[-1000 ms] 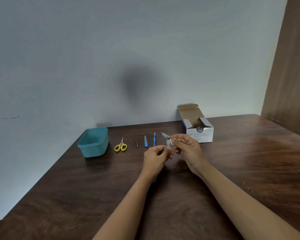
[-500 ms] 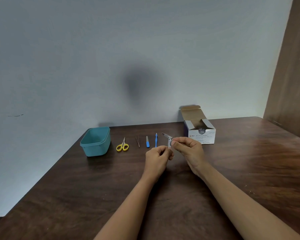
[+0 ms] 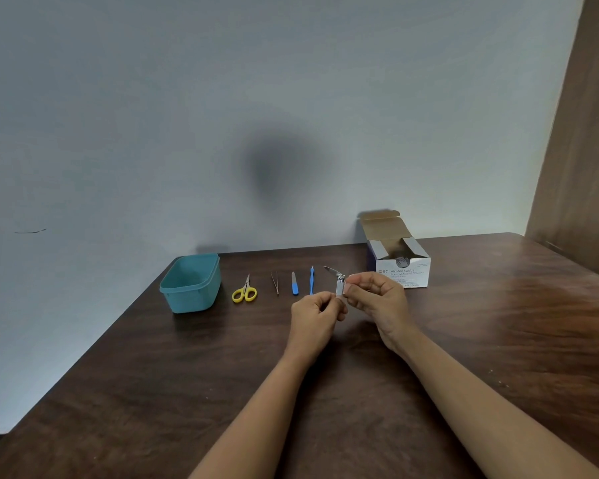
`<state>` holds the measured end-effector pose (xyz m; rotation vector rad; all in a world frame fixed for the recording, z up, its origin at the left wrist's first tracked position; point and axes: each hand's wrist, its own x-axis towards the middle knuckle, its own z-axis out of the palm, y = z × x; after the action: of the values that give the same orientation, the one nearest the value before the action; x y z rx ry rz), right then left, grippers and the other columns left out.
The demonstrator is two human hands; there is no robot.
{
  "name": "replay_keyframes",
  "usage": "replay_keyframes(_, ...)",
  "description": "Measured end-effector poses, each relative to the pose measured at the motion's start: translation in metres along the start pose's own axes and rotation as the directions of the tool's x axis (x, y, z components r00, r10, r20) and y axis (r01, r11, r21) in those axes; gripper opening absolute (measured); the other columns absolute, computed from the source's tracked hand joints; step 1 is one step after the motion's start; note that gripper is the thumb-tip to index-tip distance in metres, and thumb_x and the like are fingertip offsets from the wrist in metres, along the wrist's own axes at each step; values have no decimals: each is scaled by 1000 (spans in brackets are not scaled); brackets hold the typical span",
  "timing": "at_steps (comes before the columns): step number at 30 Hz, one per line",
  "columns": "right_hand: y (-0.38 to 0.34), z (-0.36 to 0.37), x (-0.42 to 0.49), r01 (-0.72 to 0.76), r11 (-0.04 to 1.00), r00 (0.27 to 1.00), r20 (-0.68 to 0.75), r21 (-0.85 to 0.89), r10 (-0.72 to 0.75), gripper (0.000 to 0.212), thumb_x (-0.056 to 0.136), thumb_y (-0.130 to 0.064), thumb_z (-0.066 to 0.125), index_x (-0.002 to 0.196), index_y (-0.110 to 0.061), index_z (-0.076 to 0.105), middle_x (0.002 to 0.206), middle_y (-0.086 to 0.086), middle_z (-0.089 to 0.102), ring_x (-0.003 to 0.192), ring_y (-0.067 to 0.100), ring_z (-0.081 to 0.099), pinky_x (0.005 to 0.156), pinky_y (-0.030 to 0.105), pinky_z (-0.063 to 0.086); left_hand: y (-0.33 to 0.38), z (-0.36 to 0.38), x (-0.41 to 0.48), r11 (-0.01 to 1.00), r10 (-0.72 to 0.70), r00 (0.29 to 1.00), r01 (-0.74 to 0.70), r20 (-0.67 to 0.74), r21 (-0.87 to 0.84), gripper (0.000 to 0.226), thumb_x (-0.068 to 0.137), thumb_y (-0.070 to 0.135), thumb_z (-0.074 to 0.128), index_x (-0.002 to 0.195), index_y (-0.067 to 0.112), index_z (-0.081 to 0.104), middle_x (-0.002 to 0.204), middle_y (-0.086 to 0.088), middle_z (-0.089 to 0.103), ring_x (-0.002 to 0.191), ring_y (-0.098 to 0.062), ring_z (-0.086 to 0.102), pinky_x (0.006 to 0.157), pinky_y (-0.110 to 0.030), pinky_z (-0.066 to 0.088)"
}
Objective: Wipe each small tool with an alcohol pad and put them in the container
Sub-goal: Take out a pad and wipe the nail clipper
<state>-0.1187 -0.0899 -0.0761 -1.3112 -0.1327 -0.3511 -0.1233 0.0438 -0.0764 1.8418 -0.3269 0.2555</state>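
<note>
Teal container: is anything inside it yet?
The teal container shows only bare teal inner walls and floor, with no tool in sight. Its near wall hides the closest strip of floor.

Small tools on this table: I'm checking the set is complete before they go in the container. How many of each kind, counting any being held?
Scissors: 1
Tweezers: 1
Nail file: 1
Blue-handled stick tool: 1
Nail clipper, pinched by left hand and right hand: 1
Total: 5
</note>
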Motion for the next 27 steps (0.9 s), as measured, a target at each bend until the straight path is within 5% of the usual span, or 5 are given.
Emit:
replay_keyframes(15, 7, 1, 5, 90, 986, 996, 33, -140, -86, 23, 82, 8, 63, 79, -14, 55, 71, 9, 62, 68, 16, 58, 64, 26, 52, 1, 0, 1, 999, 9, 1000, -10, 16, 37, 26, 91, 12, 55, 69, 16, 70, 68, 2, 67, 62, 1, 58, 65, -14, 48)
replay_keyframes(22, 5, 0, 6, -22, 996, 998, 67, 83, 17, 28, 87, 10, 57, 83, -14, 44, 69, 5, 56, 60, 13, 55, 61, 23, 50, 1, 1, 1, 999, 8, 1000, -9, 18, 43, 29, 89, 9, 54, 65, 14, 68, 63, 3, 65, 59, 2, 56, 61, -10, 44)
replay_keyframes(27, 6, -4, 7, -117, 991, 981, 162, 59, 106, 26, 88, 9, 56, 82, -15, 46, 68, 5, 58, 61, 14, 50, 57, 22, 45, 0, 0, 1, 1000, 0, 1000, 0, 19, 25, 28, 90, 9, 55, 65, 13, 68, 59, 6, 61, 56, 2, 55, 59, -9, 43)
